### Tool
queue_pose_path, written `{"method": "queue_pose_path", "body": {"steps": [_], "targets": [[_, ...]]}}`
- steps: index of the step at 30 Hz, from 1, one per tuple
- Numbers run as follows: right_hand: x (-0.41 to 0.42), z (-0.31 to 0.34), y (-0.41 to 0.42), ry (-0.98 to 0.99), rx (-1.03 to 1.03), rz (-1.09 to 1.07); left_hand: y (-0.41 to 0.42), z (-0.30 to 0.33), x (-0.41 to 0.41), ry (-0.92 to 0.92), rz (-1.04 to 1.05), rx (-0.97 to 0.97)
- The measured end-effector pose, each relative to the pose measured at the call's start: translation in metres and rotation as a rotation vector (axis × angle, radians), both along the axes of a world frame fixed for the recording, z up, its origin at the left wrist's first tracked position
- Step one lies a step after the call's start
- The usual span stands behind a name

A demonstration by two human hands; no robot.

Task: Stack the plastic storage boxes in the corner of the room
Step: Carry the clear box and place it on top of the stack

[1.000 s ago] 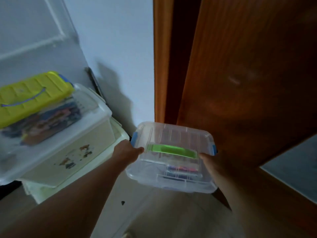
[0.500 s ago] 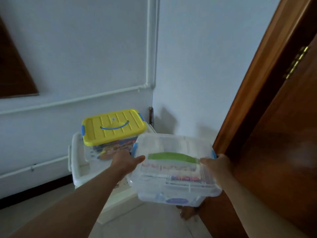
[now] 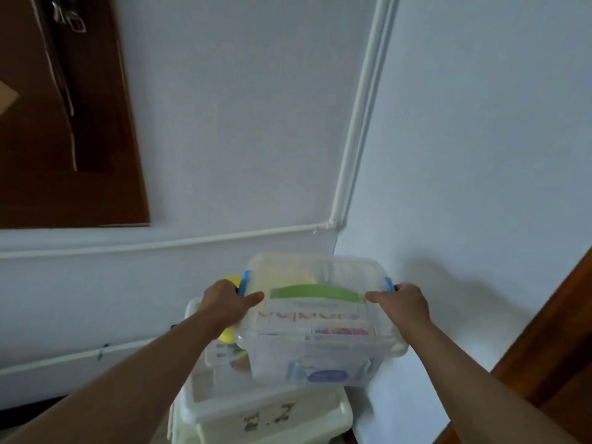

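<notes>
I hold a small clear plastic storage box (image 3: 320, 350) with a clear lid, blue side clips and a green handle, raised over the stack in the corner. My left hand (image 3: 224, 307) grips its left end, thumb on the lid. My right hand (image 3: 402, 307) grips its right end the same way. Under it, mostly hidden, sits the yellow-lidded box (image 3: 228, 336), of which only yellow slivers show. That box rests on a large clear box (image 3: 205, 402), which stands on a pale tub (image 3: 272, 424).
Two white walls meet at the corner, where a white pipe (image 3: 358, 123) runs down and turns left along the wall. A brown wooden panel (image 3: 64, 123) hangs at the upper left. A brown wooden door (image 3: 551, 363) stands at the lower right.
The clear box has moved left and up from beside the door to above the yellow-lidded box. My view has swung toward the corner. Both hands keep their hold.
</notes>
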State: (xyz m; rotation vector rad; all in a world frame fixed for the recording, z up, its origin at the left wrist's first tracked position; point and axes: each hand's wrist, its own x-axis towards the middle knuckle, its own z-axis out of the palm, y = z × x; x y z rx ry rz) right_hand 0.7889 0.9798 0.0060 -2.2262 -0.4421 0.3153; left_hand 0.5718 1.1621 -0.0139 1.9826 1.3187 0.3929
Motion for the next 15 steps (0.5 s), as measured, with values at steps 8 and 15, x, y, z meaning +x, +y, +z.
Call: {"method": "queue_pose_path", "body": {"steps": [8,15], "targets": [[0.028,0.008,0.104,-0.017,0.009,0.121,0.070,0.006,0.001,-0.232,0.199,-0.179],[0.065,-0.012,0.180,0.027,0.009,0.244,0.110,-0.010,0.022,-0.225,0.379,-0.205]]}}
